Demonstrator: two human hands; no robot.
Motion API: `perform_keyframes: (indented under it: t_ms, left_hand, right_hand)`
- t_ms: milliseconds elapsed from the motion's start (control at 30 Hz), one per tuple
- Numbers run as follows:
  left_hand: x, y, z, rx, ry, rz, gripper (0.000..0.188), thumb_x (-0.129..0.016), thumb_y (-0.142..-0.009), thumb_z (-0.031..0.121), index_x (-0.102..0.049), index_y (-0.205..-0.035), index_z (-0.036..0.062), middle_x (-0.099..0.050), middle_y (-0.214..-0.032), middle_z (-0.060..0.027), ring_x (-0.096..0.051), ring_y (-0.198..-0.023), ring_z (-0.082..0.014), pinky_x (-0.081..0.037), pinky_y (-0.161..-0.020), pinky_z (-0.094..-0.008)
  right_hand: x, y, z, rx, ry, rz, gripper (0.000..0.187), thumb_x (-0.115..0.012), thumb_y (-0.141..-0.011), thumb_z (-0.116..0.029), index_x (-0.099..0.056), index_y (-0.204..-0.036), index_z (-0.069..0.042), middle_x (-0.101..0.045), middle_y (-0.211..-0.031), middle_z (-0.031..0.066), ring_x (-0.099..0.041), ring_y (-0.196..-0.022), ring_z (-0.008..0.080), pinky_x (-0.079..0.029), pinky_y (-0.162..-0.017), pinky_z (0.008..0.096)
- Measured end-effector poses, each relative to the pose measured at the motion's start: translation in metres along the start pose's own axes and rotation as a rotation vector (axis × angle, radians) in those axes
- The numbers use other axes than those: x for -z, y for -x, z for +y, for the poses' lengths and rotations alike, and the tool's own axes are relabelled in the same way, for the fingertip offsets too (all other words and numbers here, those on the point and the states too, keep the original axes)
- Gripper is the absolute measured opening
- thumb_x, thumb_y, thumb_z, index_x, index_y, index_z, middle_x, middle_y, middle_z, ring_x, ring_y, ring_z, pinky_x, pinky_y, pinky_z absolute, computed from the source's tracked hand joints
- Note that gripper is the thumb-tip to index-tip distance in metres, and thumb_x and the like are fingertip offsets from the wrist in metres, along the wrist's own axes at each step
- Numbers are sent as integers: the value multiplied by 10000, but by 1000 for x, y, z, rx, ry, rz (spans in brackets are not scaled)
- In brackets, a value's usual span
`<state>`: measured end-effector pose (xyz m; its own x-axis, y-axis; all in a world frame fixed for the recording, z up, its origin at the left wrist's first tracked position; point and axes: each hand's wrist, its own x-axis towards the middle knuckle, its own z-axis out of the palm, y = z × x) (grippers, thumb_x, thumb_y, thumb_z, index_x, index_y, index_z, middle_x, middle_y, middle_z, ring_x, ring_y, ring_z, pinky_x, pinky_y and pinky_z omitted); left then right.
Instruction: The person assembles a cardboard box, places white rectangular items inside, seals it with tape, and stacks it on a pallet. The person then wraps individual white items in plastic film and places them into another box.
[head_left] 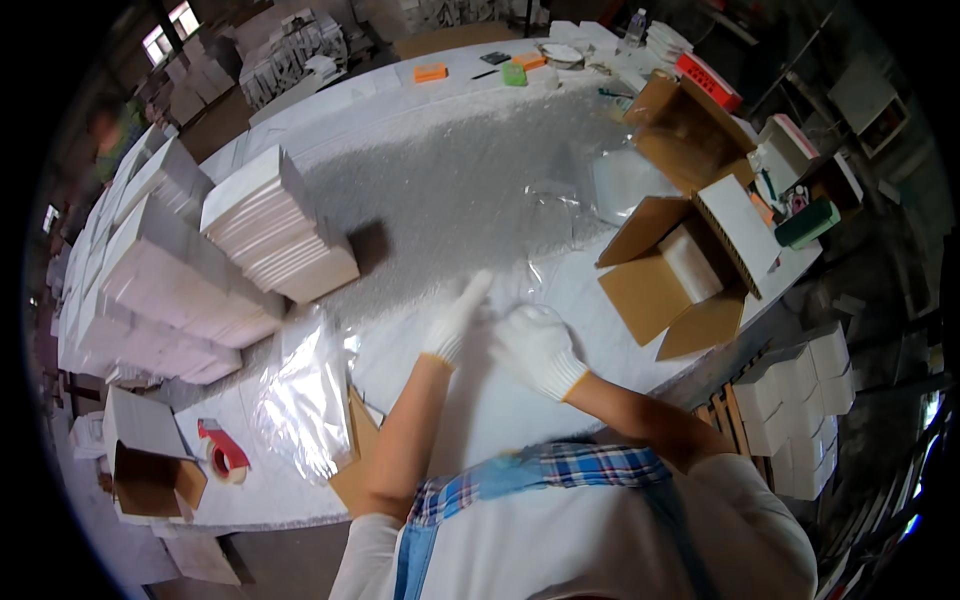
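Observation:
Both my hands wear white knit gloves with yellow cuffs, over the near middle of the table. My left hand (456,322) stretches its fingers forward and is open, slightly blurred. Close beside it, my right hand (540,348) is rounded with its fingers curled in. Whatever it may hold is hidden under it. Thin clear plastic film (537,272) lies just beyond the hands. To the right stands an open cardboard box (640,300) with a white block-like piece (692,265) inside. A pile of clear plastic bags (308,395) spreads to the left of my left forearm.
Tall stacks of white slabs (180,275) and a shorter stack (285,235) stand at the left. Red tape (226,455) lies near an open box (150,455). Another open carton (690,130) is at the far right. White boxes (800,410) are stacked beside the table.

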<state>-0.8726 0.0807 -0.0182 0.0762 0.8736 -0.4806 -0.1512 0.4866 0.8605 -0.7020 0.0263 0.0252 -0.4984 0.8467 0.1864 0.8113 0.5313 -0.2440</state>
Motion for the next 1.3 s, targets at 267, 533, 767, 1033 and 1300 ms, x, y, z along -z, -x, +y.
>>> perform_keyframes:
  t_ms: [267,533,767,1033,1300]
  left_hand:
    - [-32,4,-39,-43,-178,-51,823,-754,-912,269,-250,-1509,10,-585,-1127,-204,-656,-999,-389,-540,-920,-485]
    - [-42,57,-31,-1151,-1484,494,168,-687,-798,190,-699,-889,50,-650,-936,-157,-609,-930,-338,-507,-780,-458]
    - [-46,31,-78,-1082,-1540,313,122,-626,-817,163,-698,-860,74,-664,-1001,-116,-608,-1021,-306,-492,-862,-438]
    - [-23,25,-90,-856,-1415,253,166,-602,-832,129,-693,-960,75,-668,-1065,-131,-594,-1122,-332,-494,-881,-446]
    - [-25,10,-94,-845,-1385,396,235,-651,-912,251,-685,-1070,81,-659,-1200,-149,-575,-1174,-355,-486,-947,-498]
  right_hand:
    - [49,87,-5,345,-63,-24,97,-615,-866,-154,-681,-937,-144,-663,-918,57,-646,-925,273,-517,-878,410]
    - [27,156,-2,274,-97,-172,215,-697,-812,-150,-687,-1026,-149,-632,-839,62,-640,-852,273,-506,-817,412]
    - [4,192,-15,324,-140,-269,249,-636,-873,-150,-649,-1121,-161,-658,-868,59,-674,-877,269,-525,-784,419]
    - [-10,247,-21,-57,-525,-354,244,-622,-981,-313,-665,-1157,-149,-693,-878,123,-678,-842,345,-524,-767,432]
    - [-46,330,-59,-621,-936,268,256,-688,-966,-91,-686,-1201,11,-710,-862,79,-662,-780,118,-536,-738,263]
